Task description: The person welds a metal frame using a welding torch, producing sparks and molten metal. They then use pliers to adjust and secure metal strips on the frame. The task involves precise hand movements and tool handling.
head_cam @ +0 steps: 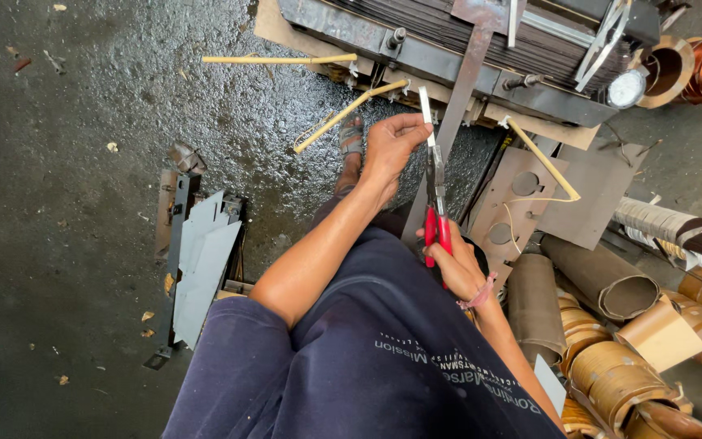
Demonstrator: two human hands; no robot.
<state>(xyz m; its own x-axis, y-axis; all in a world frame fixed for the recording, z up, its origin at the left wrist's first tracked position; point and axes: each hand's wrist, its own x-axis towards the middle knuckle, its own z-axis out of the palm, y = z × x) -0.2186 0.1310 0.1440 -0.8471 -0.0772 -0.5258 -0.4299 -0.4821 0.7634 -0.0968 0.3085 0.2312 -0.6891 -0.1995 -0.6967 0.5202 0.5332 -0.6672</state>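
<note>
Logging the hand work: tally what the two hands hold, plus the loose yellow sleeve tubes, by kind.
Red-handled snips, in right hand: 1
Thin pale strip, pinched by left hand: 1
Yellow sleeve tubes, straight lengths: 3, namely top one, slanted one, right one
Total: 5

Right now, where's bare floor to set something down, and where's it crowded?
Bare floor lies left of the metal sheets, up to the yellow sticks. Crowded on the right: paper rolls, cardboard, and the metal frame ahead.
</note>
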